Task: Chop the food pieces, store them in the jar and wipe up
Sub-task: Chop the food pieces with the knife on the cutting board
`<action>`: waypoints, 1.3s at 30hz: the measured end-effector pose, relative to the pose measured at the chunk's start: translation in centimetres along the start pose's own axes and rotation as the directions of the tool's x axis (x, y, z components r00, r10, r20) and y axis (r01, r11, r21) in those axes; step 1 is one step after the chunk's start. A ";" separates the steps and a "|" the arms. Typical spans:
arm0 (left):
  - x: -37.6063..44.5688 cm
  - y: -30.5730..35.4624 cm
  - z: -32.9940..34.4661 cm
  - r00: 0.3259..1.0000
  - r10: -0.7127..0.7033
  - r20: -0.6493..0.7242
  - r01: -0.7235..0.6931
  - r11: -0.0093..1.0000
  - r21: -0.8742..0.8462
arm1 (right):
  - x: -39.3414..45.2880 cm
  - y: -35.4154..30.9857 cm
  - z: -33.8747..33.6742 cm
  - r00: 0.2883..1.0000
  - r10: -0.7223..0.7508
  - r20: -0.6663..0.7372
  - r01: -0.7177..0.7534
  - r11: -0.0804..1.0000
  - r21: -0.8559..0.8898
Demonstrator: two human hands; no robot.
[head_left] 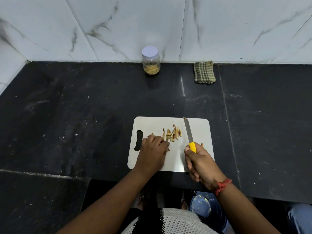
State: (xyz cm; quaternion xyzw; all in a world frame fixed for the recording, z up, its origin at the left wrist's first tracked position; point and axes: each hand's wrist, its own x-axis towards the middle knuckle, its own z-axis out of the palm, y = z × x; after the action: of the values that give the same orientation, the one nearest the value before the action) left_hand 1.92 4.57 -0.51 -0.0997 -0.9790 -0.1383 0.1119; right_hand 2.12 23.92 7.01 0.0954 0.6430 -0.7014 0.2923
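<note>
Two hands at a cutting board (199,159), food pieces (172,134) between them.

The pale board lies on a dark stone counter (84,115). The right hand (200,164) is curled round the yellow handle of a knife (189,134), the blade pointing away toward the board's far edge and lying just right of the food pieces. The left hand (152,151) rests knuckles-up on the board near its handle slot, fingers bent over a few brown pieces at the left end of the pile; whether it pinches them cannot be told. A jar (150,60) with its pale lid on and chopped pieces inside stands at the marble wall, well apart from the board. A folded checked cloth (204,72) lies to its right.
</note>
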 end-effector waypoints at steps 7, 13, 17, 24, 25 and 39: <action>0.6 0.5 -0.1 1.000 -0.021 -0.009 0.021 1.000 0.009 | 0.2 0.1 0.1 1.000 -0.005 0.008 0.005 1.000 -0.015; 0.1 1.1 0.0 0.999 -0.032 -0.030 0.031 0.999 -0.020 | 0.1 0.2 -0.1 1.000 -0.008 -0.004 0.008 1.000 -0.002; 0.5 1.3 0.0 0.998 -0.067 -0.019 0.066 0.997 -0.037 | 0.1 0.2 0.1 1.000 -0.004 0.004 0.004 1.000 -0.018; 1.2 1.4 0.1 0.995 -0.099 -0.022 0.099 0.995 -0.034 | 0.0 0.3 0.2 1.000 0.001 0.004 -0.001 0.999 -0.033; 1.3 1.5 0.1 0.994 -0.103 -0.022 0.102 0.994 -0.036 | -0.1 0.3 0.2 1.000 0.001 0.004 -0.001 1.000 -0.031; 0.4 -3.6 -1.7 0.971 -0.239 -0.007 0.239 0.970 -0.050 | -0.5 0.5 0.6 1.000 0.006 0.019 -0.005 0.999 -0.051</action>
State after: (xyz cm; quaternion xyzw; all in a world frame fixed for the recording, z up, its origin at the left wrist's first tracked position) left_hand 0.98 0.73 0.25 0.0171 -0.9795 -0.1754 0.0981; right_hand 2.95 23.48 6.89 0.0830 0.6575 -0.6849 0.3028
